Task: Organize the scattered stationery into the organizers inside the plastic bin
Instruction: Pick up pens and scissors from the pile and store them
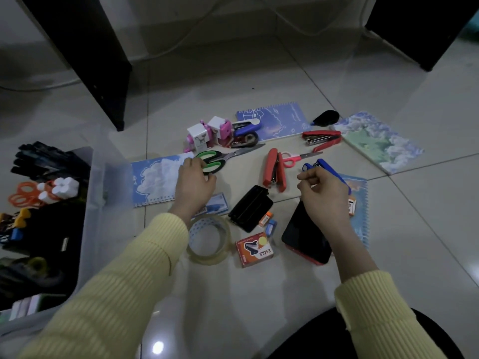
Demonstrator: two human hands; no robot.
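From the head view, the clear plastic bin (96, 193) stands at the left edge of the pale tiled floor (259, 294), its near wall just beside a cloud-printed spiral notebook (153, 180). Black organizers (57, 229) inside it hold dark pens and orange-handled scissors (22, 195). A black furniture leg (103, 60) comes down behind the bin. Bare tile lies beyond the scattered things and also in front of them, towards the person's lap.

The left hand (194, 182) reaches over the notebook's right edge, fingers curled on the loops of the green-handled steel scissors (228, 156), whose blades lie flat and point up and to the right. The right hand (324, 193) hovers above a black tablet-like slab, pinching a blue plastic tool (328, 165) whose kind cannot be told.

Between the two hands lie a red stapler (274, 172), small pink-handled scissors (293, 159) touching it, and a black case. Nearer the person sit a clear tape roll (204, 259) and a red staple box (255, 250), close together but apart.
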